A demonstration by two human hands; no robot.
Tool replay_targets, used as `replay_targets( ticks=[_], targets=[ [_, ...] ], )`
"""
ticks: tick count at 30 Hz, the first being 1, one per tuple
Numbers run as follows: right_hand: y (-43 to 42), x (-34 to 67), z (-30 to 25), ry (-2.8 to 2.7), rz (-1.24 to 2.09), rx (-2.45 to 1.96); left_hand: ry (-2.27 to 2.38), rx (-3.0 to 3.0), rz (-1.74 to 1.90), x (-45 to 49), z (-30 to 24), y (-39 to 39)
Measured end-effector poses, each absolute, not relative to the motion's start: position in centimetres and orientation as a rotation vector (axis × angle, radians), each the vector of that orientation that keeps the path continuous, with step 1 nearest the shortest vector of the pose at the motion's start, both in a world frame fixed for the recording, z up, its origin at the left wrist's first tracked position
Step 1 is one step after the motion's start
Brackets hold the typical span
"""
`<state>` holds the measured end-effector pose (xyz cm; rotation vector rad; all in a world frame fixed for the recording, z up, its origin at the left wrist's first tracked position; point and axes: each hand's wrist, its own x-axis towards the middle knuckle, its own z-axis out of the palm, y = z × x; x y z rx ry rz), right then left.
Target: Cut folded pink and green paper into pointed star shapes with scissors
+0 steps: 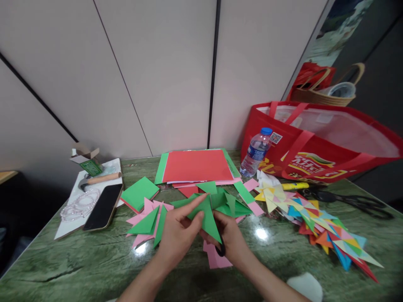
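Note:
My left hand [179,233] pinches a folded piece of green paper [209,220] between thumb and fingers, over the middle of the table. Close beside it, my right hand [231,237] is closed round scissors, of which a black handle loop [222,248] shows; the blades are mostly hidden by the paper and fingers. Cut green pieces [233,205] lie just behind the hands. Folded green pieces [145,224] rest on pink ones to the left. Pink scraps [217,258] lie beneath my right hand.
Red and green sheets [200,165] are stacked at the back. A phone [103,207], a bead string and a hammer-like tool [100,178] are left. Rightward are a bottle [255,153], red bag [283,138], yellow tube [295,186], black-handled tool [355,199] and colourful folded-paper strips [324,226].

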<state>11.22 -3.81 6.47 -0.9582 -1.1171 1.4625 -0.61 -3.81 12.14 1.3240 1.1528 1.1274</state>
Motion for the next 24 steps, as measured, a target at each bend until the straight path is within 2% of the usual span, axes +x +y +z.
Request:
replay_targets(
  ticks=[18,24],
  targets=[
    [-3.5,10.8,6.0,-1.038,1.6,-1.033,1.238,1.413,1.095,-1.5,11.7,-3.2],
    [-4.0,11.1,5.7,-1.17,1.691,-0.945,1.347,1.608,0.826,-6.3,12.5,-0.9]
  ],
)
